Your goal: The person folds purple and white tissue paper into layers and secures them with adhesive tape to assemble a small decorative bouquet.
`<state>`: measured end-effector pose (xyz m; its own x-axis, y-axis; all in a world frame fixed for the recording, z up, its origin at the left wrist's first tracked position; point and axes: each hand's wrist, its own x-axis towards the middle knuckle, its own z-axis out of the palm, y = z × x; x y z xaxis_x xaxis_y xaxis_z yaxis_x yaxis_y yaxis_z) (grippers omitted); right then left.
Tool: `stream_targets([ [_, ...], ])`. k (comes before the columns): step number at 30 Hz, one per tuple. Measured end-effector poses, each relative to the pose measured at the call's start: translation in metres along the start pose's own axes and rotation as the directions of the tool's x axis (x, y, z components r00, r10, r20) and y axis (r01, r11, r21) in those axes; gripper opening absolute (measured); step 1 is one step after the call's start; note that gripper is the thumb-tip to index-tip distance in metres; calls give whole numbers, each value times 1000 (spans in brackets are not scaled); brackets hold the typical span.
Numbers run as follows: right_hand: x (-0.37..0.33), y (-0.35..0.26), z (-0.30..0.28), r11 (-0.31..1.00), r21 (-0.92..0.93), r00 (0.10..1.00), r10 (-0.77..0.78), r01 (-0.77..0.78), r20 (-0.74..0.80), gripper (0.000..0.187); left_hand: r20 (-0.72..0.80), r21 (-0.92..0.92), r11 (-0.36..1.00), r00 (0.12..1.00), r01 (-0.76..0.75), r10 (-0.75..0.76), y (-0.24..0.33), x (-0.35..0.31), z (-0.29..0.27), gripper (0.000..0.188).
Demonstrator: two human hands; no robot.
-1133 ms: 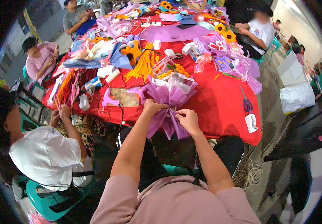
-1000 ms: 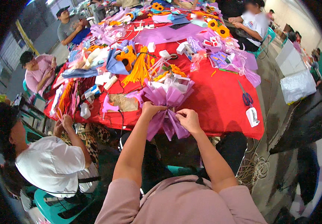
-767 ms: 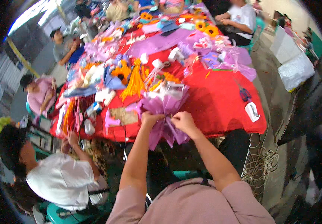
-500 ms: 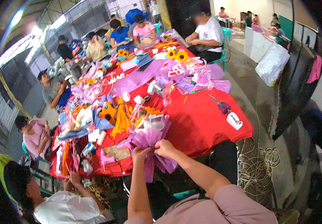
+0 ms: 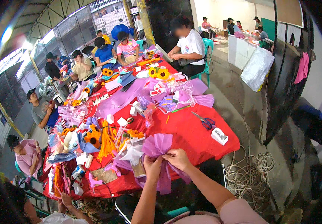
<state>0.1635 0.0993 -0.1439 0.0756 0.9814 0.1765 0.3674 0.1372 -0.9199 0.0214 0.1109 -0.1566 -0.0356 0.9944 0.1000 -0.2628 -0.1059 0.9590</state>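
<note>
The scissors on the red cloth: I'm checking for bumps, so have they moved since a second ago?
No. The scissors lie just beyond the white tape dispenser near the table's right edge, as before; only the head camera tilted up.

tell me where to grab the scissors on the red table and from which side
Grip the scissors by the blue handle loops, the end nearer the white tape dispenser. They lie flat on the red tablecloth, blades pointing away toward the purple paper, so coming from the near right edge probably meets the handles first and avoids the tips.
</note>
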Motion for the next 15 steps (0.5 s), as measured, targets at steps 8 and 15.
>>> stream_targets([
  [8, 83, 92, -39, 974, -217, 985, 30, -67, -171, 29, 10, 107, 976, 981, 192, -194, -61, 87, 77, 24],
  [15, 129, 124, -12, 941, -335, 953, -141, 45, -269, 24, -118, 235, 945, 972, 228, -205, -120, 155, 70, 24],
])
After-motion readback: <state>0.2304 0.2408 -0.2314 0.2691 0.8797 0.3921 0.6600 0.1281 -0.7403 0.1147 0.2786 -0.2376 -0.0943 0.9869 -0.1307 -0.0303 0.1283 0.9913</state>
